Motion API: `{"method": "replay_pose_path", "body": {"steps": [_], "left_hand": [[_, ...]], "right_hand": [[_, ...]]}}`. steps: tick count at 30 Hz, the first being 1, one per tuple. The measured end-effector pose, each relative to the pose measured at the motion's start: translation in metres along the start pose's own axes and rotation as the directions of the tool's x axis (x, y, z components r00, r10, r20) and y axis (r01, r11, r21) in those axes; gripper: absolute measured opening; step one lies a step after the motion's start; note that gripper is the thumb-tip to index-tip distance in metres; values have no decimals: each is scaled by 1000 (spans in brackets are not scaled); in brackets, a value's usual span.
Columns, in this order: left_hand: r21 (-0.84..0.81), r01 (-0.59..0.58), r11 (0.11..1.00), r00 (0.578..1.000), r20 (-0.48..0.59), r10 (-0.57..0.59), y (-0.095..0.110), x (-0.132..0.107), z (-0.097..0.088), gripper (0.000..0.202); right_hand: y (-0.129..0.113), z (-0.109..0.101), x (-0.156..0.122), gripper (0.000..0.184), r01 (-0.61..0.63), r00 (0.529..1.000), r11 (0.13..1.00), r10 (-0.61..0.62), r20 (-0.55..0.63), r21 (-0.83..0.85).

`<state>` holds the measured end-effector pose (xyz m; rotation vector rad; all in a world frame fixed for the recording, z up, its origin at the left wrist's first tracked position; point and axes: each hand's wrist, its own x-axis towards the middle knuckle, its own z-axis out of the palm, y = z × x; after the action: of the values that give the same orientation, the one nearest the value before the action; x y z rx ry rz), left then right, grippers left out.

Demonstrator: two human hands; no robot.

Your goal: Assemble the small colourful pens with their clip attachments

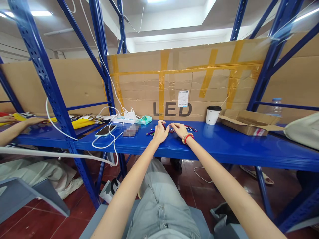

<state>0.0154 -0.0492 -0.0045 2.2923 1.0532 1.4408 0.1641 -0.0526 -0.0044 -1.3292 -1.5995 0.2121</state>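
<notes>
Pieces (191,128), small, in purple, red and dark tones, lie in a loose cluster on the blue table (231,142), around and between the person's two hands; they overlap too much to count. The left hand (161,131) has its fingers curled over the cluster, with a bit of dark red showing at its fingertips; whether it grips that bit cannot be told. The right hand (178,129) is bent, fingertips pointing at the left hand and almost meeting it; whether anything is pinched there is too small to tell. Two bands circle the right wrist: one red cord (188,136) and one string of beads.

Left of the hands lie one green packet (144,120), one blurred-out item (131,130), one phone (105,130) and one white power strip (124,119) with plugs and cables. To the right stand one lidded cup (213,116) and one open carton (251,123), with one bottle (276,108) behind it. Cardboard (139,89) backs the table, bearing three printed letters, "LED", and one white label (183,98). At far left, two hands of another person are near yellow items (83,123).
</notes>
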Motion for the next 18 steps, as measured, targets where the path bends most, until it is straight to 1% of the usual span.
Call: {"method": "replay_pose_path", "body": {"steps": [2, 4, 5, 7, 9, 11, 13, 15, 16, 17, 18], "left_hand": [[-35, -20, 999, 1000, -10, 20, 0, -1, -1, 22], [-87, -40, 995, 999, 9, 41, -2, 0, -2, 23], [-115, -49, 992, 998, 27, 53, -3, 1, -2, 23], [-163, -58, 985, 995, 74, 71, -6, 2, -2, 24], [-182, -49, 982, 990, 118, 72, -7, 2, -1, 25], [-158, -19, 987, 992, 122, 39, -6, 2, 1, 27], [-103, 28, 994, 997, 70, -21, -4, 2, 2, 29], [-48, 97, 994, 995, -28, -98, -1, 2, 2, 32], [-28, 138, 990, 986, -86, -140, 0, 2, 1, 32], [-12, 183, 983, 972, -145, -182, 0, 3, 0, 32], [-1, 229, 974, 954, -201, -224, 1, 3, -1, 31]], "right_hand": [[-4, 2, -1, 35, -17, 991, 986, -5, 131, 165], [-6, 6, -2, 35, -77, 967, 957, 4, 254, 278], [-7, 7, -2, 35, -100, 956, 942, 1, 295, 322], [-7, 10, -3, 38, -115, 941, 917, -23, 338, 383], [-6, 11, -2, 40, -111, 934, 908, -43, 354, 404], [-3, 11, 0, 39, -97, 940, 917, -44, 338, 388], [2, 9, 3, 35, -65, 965, 944, -24, 262, 324], [9, 7, 6, 29, -47, 990, 977, 18, 138, 208], [12, 6, 8, 27, -54, 995, 989, 42, 90, 138], [14, 5, 8, 26, -62, 996, 996, 57, 69, 71], [17, 5, 9, 26, -66, 995, 998, 65, 73, 13]]}}
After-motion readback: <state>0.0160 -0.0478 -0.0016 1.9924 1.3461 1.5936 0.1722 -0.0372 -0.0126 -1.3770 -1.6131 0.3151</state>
